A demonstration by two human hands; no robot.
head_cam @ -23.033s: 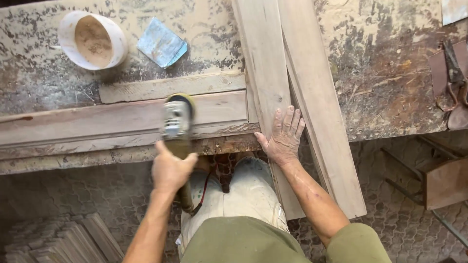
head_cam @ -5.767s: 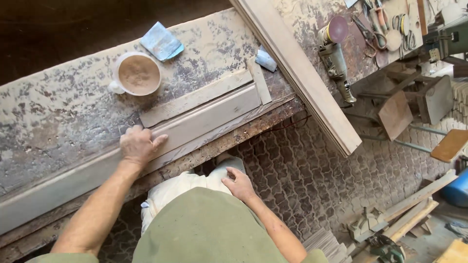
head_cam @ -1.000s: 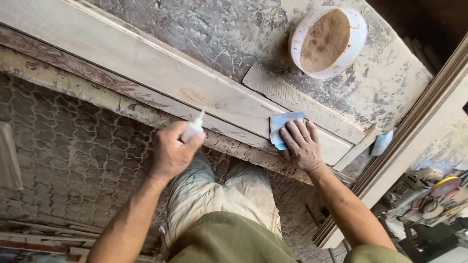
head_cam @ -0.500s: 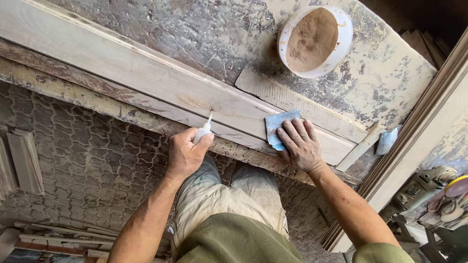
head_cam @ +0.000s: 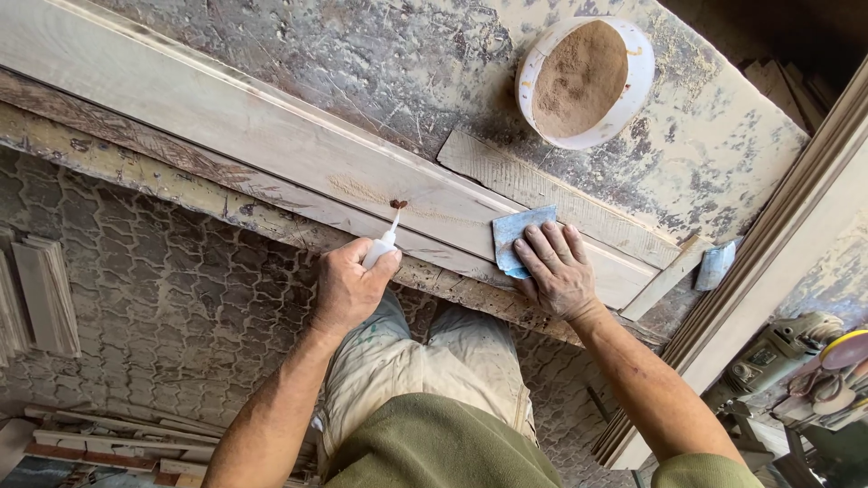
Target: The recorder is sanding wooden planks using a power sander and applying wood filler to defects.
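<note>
The left hand (head_cam: 348,287) is clenched around a small white glue bottle (head_cam: 382,246), its thin nozzle tipped up and away so the point sits just at a small dark brown spot (head_cam: 397,204) on the long moulded board (head_cam: 271,145); that board lies along the near edge of the workbench (head_cam: 362,63), running from far left toward the right; the right hand (head_cam: 559,271) lies flat, fingers spread and grasping nothing, pressing down a piece of blue sandpaper (head_cam: 517,233) on the same board, to the right of the spot and well apart from the left hand; beyond the sandpaper a short flat wood strip (head_cam: 542,194) rests on the bench beside the board; farther back stands a white tub (head_cam: 583,79) filled with brown sawdust; at the right a long pale plank (head_cam: 778,262) crosses the scene at a slant, and near its far side lies a small crumpled blue scrap (head_cam: 714,265); at the lower right an angle grinder (head_cam: 787,352) with a red disc is partly visible; below the bench lies a patterned paved floor (head_cam: 163,307), with stacked wood mouldings (head_cam: 41,298) at the left.
</note>
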